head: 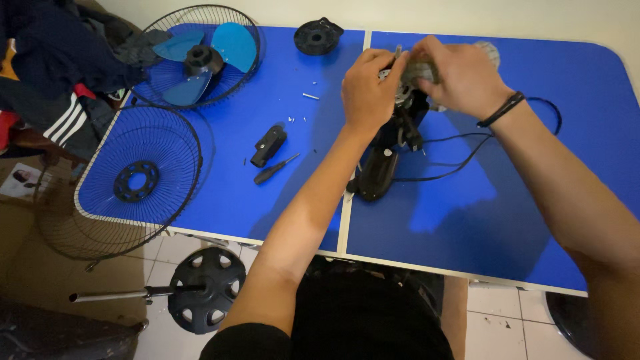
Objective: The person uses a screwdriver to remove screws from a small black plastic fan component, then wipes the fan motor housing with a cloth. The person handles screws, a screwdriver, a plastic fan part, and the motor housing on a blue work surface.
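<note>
Both hands grip a grey metal fan motor (415,72) above the blue table (520,200). My left hand (368,87) wraps its left side. My right hand (457,77), with a black band on the wrist, covers its top and right side. Below the motor the black fan neck housing (380,167) lies on the table, and a black power cord (460,157) trails off to the right. Most of the motor is hidden by my fingers.
A black screwdriver (275,168) and a small black plastic part (268,145) lie left of centre, with loose screws (310,96) nearby. A blue fan blade (203,60) rests in one wire guard; another guard (137,180) overhangs the left edge. A black cap (318,36) sits at the back. The fan stand base (205,289) lies on the floor.
</note>
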